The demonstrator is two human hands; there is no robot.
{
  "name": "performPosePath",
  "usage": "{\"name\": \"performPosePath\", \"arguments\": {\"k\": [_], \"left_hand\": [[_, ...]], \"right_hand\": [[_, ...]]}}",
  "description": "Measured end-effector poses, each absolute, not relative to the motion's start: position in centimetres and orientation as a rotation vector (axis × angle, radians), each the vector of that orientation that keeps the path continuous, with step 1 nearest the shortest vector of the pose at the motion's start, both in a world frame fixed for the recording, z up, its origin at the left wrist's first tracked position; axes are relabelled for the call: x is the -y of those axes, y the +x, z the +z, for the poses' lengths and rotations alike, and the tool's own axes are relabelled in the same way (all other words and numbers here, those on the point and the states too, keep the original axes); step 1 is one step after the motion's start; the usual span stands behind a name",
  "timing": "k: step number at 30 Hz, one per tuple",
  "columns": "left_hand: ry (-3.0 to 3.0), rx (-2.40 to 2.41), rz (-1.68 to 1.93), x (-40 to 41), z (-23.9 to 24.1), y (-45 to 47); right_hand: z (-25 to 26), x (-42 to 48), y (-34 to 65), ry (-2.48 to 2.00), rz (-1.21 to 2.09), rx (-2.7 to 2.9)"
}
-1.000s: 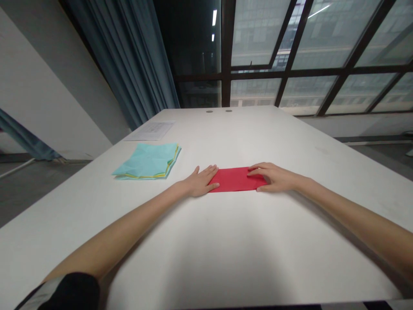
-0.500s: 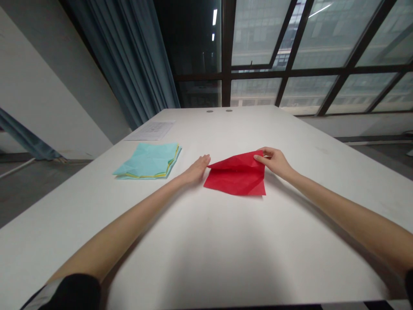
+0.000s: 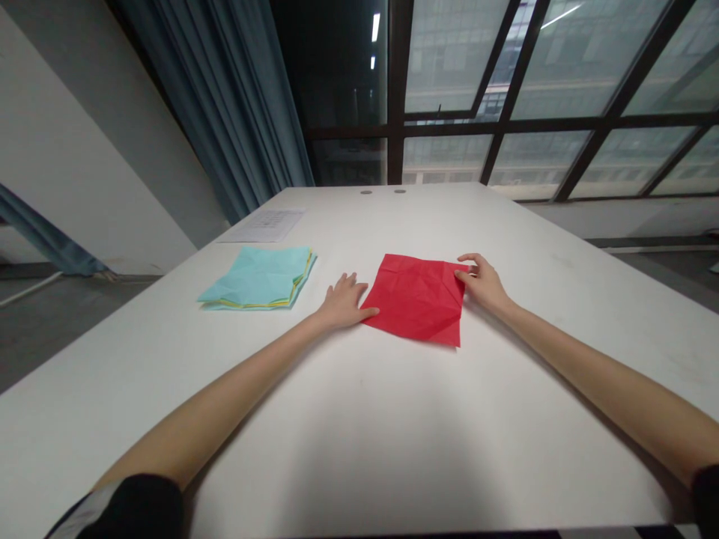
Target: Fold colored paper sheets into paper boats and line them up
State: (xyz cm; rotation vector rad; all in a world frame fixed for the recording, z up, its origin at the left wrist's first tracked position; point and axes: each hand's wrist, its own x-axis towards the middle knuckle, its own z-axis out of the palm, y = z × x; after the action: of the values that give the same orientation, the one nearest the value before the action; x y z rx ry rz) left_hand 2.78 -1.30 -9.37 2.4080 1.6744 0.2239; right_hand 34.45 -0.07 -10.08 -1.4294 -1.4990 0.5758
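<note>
A creased red paper square lies unfolded and nearly flat on the white table. My left hand rests flat on the table, fingers spread, its thumb touching the paper's left edge. My right hand sits at the paper's far right corner and pinches that corner between thumb and fingers.
A stack of light blue sheets with yellow edges lies to the left of my hands. A printed white sheet lies farther back on the left. Dark curtains and large windows stand beyond the table's far end.
The red paper was folded into a narrow strip under both hands. My right hand lifted the top flap and swung it away, opening the sheet out to a full square.
</note>
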Motion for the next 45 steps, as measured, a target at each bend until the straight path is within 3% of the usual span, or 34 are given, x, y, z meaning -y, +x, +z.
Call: {"name": "performPosePath", "arguments": {"k": [9,16,23,31,38,45], "left_hand": [[2.432,-1.669,0.101,0.2,-8.8,2.1],[2.46,-1.661,0.185,-0.5,-9.2,1.7],[2.566,-1.535,0.301,-1.1,-10.0,1.9],[2.559,-1.608,0.42,-1.4,-10.2,1.6],[2.604,-1.464,0.567,-1.2,-9.7,1.6],[2.731,-1.386,0.566,-1.1,-10.2,1.1]], "right_hand": [[-10.5,0.1,36.1,-1.515,0.125,2.22],[-10.9,-0.4,36.3,-1.519,0.18,2.375],[-10.6,-0.9,36.5,-1.51,0.523,2.183],[-11.1,-0.9,36.8,-1.47,0.627,2.136],[-10.5,-0.4,36.9,-1.391,0.659,2.199],[-10.5,0.2,37.6,-1.335,0.448,2.347]]}}
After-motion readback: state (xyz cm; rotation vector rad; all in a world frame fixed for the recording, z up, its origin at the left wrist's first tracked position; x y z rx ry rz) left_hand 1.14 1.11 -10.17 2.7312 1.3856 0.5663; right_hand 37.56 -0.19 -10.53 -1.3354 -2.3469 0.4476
